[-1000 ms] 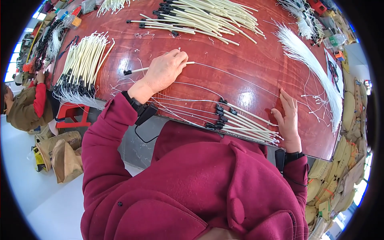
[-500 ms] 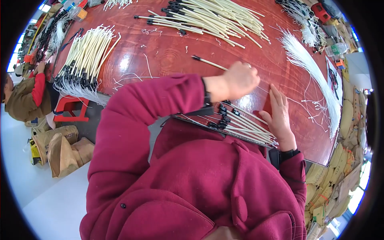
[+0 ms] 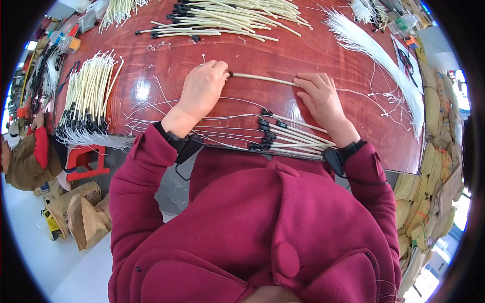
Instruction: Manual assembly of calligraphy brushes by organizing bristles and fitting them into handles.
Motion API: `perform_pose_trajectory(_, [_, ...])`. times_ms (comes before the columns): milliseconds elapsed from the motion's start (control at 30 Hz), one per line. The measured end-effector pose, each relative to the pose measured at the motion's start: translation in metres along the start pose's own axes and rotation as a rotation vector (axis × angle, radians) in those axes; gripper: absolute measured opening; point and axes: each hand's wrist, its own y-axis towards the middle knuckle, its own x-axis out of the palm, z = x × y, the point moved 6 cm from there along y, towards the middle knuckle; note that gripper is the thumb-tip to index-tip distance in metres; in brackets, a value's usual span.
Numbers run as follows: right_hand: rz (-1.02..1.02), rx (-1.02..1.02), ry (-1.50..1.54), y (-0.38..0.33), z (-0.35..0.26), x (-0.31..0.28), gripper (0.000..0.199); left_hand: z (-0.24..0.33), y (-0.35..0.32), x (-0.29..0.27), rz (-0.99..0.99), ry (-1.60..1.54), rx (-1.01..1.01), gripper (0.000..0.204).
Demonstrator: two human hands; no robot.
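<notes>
Between my two hands a thin cream rod with a black end piece lies level, close above or on the red table. My left hand is closed around its black end, the fingertips pinching there. On the rod's other end are the fingers and thumb of my right hand; a thin white cord runs out to the right past that hand. Nearer me, along the table's front edge, lie several similar rods with black end pieces and white cords trailing left beneath my left wrist.
The red wooden table bears a large pile of cream rods at the back, an upright-fanned bundle of rods at left and a long hank of white cord at right. A red stool and paper bags stand lower left.
My left hand has moved left, from beside the right hand to the rod's black end. My right hand has shifted up and left and now has its fingers on the rod. The view has turned slightly.
</notes>
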Motion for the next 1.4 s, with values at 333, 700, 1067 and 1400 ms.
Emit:
perform_pose_trajectory(333, [0.009,0.032,0.011,-0.021,0.013,-0.018,0.010,-0.054,-0.017,-0.071,0.178,-0.017,-0.145,0.015])
perform_pose_trajectory(700, [-0.380,0.237,0.361,-0.096,0.011,-0.065,0.017,-0.135,-0.111,-0.131,-0.171,0.197,-0.290,0.019])
perform_pose_trajectory(1067, [0.165,0.449,-0.286,-0.057,0.170,-0.085,0.052,0.079,0.101,0.004,-0.157,-0.129,0.300,0.028])
perform_pose_trajectory(1400, [-0.194,0.539,-0.289,-0.033,0.142,-0.050,0.075,0.148,0.158,0.084,-0.254,-0.116,0.457,0.027])
